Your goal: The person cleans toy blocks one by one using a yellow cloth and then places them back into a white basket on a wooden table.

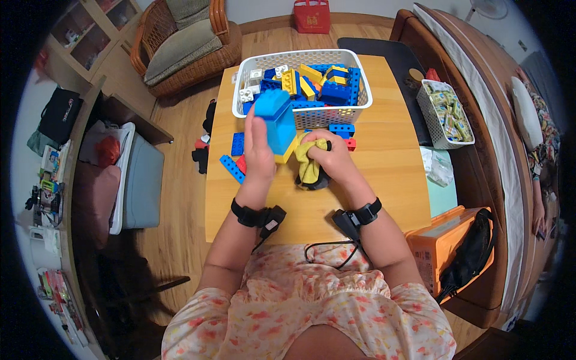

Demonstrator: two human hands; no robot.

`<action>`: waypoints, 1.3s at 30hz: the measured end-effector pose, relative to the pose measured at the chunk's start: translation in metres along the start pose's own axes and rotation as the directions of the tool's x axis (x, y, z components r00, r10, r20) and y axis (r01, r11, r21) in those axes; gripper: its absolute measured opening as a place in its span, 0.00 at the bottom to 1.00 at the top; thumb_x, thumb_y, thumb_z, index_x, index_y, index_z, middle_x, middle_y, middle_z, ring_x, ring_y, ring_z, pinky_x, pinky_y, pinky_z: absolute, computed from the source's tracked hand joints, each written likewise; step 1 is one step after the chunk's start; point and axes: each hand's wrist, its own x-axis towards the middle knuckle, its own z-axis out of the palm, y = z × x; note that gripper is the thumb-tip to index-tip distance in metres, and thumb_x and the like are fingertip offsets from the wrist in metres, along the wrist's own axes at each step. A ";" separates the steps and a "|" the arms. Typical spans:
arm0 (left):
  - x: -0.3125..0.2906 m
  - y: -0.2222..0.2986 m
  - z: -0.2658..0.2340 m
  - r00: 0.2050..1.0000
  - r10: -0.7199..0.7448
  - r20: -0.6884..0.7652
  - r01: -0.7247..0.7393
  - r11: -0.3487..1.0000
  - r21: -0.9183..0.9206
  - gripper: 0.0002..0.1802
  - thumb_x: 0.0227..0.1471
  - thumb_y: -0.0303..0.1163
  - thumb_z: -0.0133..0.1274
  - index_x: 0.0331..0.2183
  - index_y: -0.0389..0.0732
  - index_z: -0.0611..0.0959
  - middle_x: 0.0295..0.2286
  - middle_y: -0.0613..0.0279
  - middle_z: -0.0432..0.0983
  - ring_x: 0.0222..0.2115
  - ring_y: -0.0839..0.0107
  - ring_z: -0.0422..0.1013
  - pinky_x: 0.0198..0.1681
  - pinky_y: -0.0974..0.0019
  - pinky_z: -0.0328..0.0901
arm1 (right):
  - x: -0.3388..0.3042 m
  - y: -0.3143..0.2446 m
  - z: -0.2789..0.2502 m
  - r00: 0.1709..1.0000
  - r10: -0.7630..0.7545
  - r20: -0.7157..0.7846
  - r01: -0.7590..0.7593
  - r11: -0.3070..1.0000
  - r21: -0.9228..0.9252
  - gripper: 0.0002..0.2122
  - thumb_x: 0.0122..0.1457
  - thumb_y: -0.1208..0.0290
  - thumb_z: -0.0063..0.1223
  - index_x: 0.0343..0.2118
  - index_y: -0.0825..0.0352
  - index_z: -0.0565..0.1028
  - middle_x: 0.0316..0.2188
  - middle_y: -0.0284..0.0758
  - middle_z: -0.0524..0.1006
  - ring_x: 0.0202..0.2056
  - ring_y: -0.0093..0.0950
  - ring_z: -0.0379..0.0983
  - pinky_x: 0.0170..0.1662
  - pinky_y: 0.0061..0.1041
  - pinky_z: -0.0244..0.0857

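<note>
My left hand (pixel 260 157) is raised over the table, its palm and fingers against the left side of a stack of building blocks (pixel 279 129). The stack is light blue with a yellow block at its bottom, and it stands slightly tilted. Bunched in my closed right hand (pixel 337 161) is a yellow cloth (pixel 308 169) with dark grey or black parts, close to the right side of the stack. Loose blocks lie about my hands: a blue one (pixel 238 143) and a long blue one (pixel 231 168) at left, another blue one (pixel 342 129) at right.
A white perforated basket (pixel 327 116) of blue, yellow and white blocks stands at the table's far side. Right of the table (pixel 384 180) are a white basket (pixel 447 129) of small packets and an orange box (pixel 429 252). A wicker chair (pixel 186 48) stands far left.
</note>
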 end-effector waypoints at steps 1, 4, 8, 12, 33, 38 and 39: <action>0.008 0.005 0.010 0.999 0.031 0.029 -0.034 0.992 0.119 0.30 0.68 0.47 0.39 0.60 0.35 0.65 0.54 0.58 0.66 0.53 0.70 0.64 0.58 0.66 0.57 | 0.002 0.010 -0.001 0.997 0.002 -0.073 -0.001 1.000 0.012 0.07 0.48 0.77 0.53 0.31 0.70 0.77 0.33 0.35 0.77 0.36 0.25 0.73 0.42 0.24 0.66; 0.043 0.010 0.039 0.989 0.110 0.097 -0.137 0.931 0.339 0.28 0.67 0.46 0.41 0.59 0.36 0.67 0.52 0.57 0.67 0.52 0.70 0.64 0.57 0.65 0.59 | 0.006 0.022 -0.003 0.985 0.019 -0.172 -0.004 0.996 0.087 0.07 0.49 0.77 0.53 0.32 0.71 0.78 0.34 0.37 0.78 0.36 0.27 0.74 0.42 0.25 0.67; 0.106 -0.003 0.060 0.981 0.100 0.165 -0.174 0.825 0.537 0.28 0.62 0.45 0.48 0.56 0.35 0.71 0.51 0.51 0.70 0.53 0.64 0.66 0.57 0.63 0.59 | 0.011 0.023 -0.006 0.958 -0.032 -0.284 0.075 0.987 0.143 0.07 0.49 0.77 0.52 0.32 0.73 0.77 0.34 0.36 0.78 0.36 0.25 0.73 0.42 0.24 0.67; 0.117 -0.007 0.070 0.953 0.202 0.225 -0.298 0.504 0.810 0.30 0.56 0.45 0.55 0.54 0.35 0.73 0.51 0.46 0.71 0.53 0.57 0.67 0.57 0.60 0.59 | 0.010 0.018 -0.019 0.889 -0.062 -0.454 0.169 0.965 0.199 0.07 0.51 0.78 0.52 0.32 0.71 0.77 0.32 0.33 0.77 0.34 0.22 0.72 0.40 0.21 0.67; -0.011 -0.066 0.039 0.820 -0.229 0.524 -0.430 0.358 0.829 0.34 0.39 0.30 0.63 0.52 0.43 0.74 0.48 0.59 0.70 0.53 0.54 0.62 0.56 0.52 0.56 | 0.001 -0.004 -0.037 0.779 -0.253 -0.573 0.406 0.901 0.154 0.07 0.52 0.81 0.48 0.34 0.73 0.75 0.35 0.35 0.76 0.36 0.23 0.72 0.42 0.22 0.66; -0.010 -0.046 0.016 0.802 -0.202 0.562 -0.511 0.253 0.821 0.20 0.42 0.30 0.61 0.42 0.45 0.81 0.47 0.62 0.71 0.52 0.57 0.64 0.55 0.53 0.56 | 0.003 0.001 -0.034 0.798 -0.195 -0.570 0.358 0.915 0.188 0.07 0.53 0.80 0.49 0.34 0.72 0.76 0.33 0.32 0.76 0.34 0.22 0.72 0.40 0.20 0.66; -0.010 -0.042 0.010 0.822 -0.209 0.529 -0.468 0.281 0.838 0.16 0.43 0.30 0.61 0.39 0.46 0.83 0.47 0.63 0.71 0.52 0.58 0.64 0.55 0.53 0.56 | 0.004 0.003 -0.033 0.800 -0.195 -0.567 0.355 0.916 0.187 0.07 0.53 0.80 0.49 0.34 0.72 0.76 0.33 0.32 0.76 0.34 0.22 0.72 0.40 0.20 0.66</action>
